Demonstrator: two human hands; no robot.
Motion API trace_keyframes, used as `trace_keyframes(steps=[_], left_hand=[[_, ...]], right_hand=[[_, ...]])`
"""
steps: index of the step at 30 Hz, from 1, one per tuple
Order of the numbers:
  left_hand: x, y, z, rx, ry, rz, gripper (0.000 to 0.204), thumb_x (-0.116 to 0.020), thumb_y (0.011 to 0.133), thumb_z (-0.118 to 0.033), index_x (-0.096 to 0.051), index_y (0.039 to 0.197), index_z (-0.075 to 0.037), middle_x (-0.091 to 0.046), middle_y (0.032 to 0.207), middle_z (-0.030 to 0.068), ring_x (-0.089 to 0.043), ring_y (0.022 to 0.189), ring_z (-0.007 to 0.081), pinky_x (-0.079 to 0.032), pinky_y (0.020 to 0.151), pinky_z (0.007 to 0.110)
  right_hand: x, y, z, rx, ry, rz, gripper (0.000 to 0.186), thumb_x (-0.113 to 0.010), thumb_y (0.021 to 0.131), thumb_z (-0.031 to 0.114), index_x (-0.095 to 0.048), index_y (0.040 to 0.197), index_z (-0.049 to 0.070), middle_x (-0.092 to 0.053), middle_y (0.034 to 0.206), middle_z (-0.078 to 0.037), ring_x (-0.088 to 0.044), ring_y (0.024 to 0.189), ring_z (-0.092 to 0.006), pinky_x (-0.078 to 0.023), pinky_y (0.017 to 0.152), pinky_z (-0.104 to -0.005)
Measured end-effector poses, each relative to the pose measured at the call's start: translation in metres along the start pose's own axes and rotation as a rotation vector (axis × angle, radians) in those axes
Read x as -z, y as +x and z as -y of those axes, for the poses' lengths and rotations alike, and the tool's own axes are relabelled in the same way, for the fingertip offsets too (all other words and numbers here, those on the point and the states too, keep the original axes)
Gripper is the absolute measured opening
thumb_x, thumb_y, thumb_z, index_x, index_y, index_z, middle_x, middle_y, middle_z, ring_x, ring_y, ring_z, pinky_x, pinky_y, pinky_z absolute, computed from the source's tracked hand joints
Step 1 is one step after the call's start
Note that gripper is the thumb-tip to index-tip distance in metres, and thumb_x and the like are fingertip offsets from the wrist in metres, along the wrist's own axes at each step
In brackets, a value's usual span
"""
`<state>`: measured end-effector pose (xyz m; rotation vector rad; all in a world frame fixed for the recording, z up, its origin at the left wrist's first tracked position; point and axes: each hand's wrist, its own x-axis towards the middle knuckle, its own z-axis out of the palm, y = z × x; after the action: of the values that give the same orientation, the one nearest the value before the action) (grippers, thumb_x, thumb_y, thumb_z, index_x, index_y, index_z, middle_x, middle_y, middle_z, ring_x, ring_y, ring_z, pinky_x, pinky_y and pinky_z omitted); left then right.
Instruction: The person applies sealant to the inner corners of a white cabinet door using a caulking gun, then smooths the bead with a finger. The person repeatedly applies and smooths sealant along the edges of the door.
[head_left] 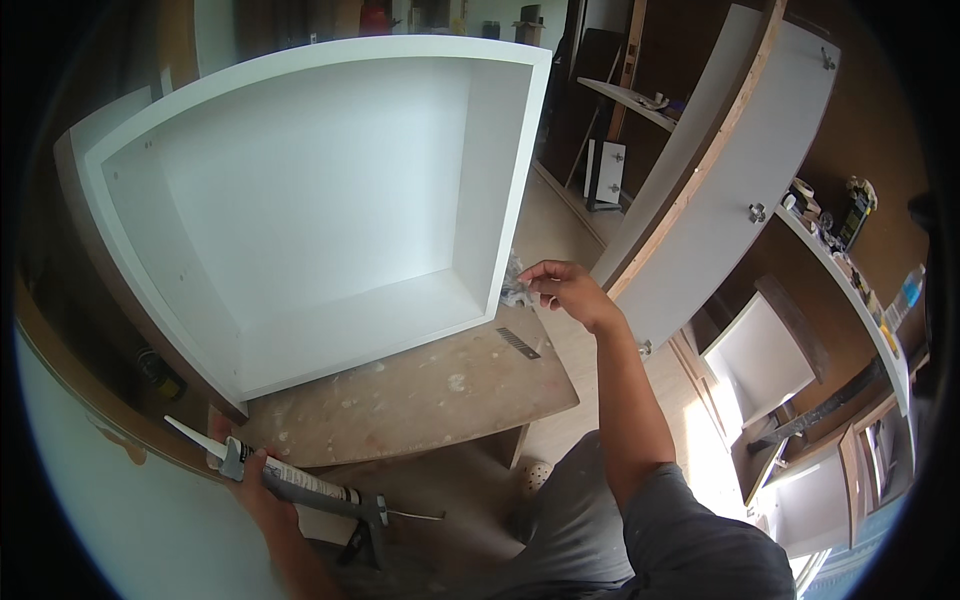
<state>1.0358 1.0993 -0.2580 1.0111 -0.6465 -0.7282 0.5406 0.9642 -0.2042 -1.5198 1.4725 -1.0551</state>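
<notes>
My left hand [258, 492] is wrapped round the barrel of a grey caulking gun [312, 488] at the lower left. The gun's white nozzle [193, 436] points up and left, beside the lower corner of a white open-fronted cabinet box [330, 190]. That box stands tilted on a stained wooden board [420, 400]. At the box's lower right corner, my right hand [565, 288] has thumb and fingers pinched together at a crumpled grey-white rag [514, 290]. The rag's far part is hidden behind the box's edge. A flat dark slotted strip [518, 343] lies on the board just below.
A tall white door panel [730, 190] with hinges leans to the right. Beyond it, a shelf [845, 275] carries tools and a bottle [908, 290]. More white cabinet parts [765, 350] stand at lower right. A dark bottle [158, 372] is left of the box.
</notes>
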Motion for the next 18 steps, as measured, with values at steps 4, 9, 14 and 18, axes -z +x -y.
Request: trace_keyframes(steps=[4,9,14,18], left_hand=[[-0.001,-0.001,0.001,-0.003,0.048,0.032,0.074,-0.057,0.086,-0.003,-0.046,0.159,-0.01,-0.048,0.162,0.0007,-0.061,0.089,0.0129,-0.055,0.083,0.027],[-0.001,0.0,0.001,0.024,0.041,0.078,0.076,-0.056,0.087,-0.005,-0.043,0.162,-0.011,-0.046,0.164,0.0015,-0.06,0.09,0.0127,-0.053,0.086,0.028],[-0.001,-0.002,0.003,0.027,0.041,0.073,0.076,-0.055,0.088,-0.005,-0.041,0.163,-0.011,-0.046,0.165,0.0021,-0.06,0.089,0.0129,-0.054,0.085,0.028],[-0.001,-0.003,0.003,0.025,0.066,0.041,0.076,-0.056,0.088,-0.005,-0.042,0.162,-0.012,-0.046,0.165,0.0019,-0.06,0.089,0.0123,-0.054,0.085,0.027]], right_hand=[[-0.029,0.018,-0.027,0.19,-0.389,-0.164,0.02,-0.077,0.083,0.013,-0.08,0.101,0.006,-0.073,0.095,-0.013,-0.071,0.086,-0.0277,-0.056,0.084,-0.0371],[-0.048,0.025,-0.049,0.293,-0.419,-0.289,0.008,-0.073,0.086,0.008,-0.075,0.093,0.004,-0.072,0.098,-0.019,-0.072,0.092,-0.0376,-0.057,0.086,-0.045],[-0.045,0.026,-0.052,0.326,-0.435,-0.279,0.012,-0.074,0.091,0.013,-0.069,0.093,0.002,-0.072,0.1,-0.021,-0.07,0.093,-0.0409,-0.055,0.084,-0.0488],[-0.043,0.028,-0.046,0.334,-0.411,-0.277,0.022,-0.075,0.094,0.016,-0.061,0.089,0.0,-0.071,0.096,-0.02,-0.069,0.089,-0.0396,-0.052,0.08,-0.0492]])
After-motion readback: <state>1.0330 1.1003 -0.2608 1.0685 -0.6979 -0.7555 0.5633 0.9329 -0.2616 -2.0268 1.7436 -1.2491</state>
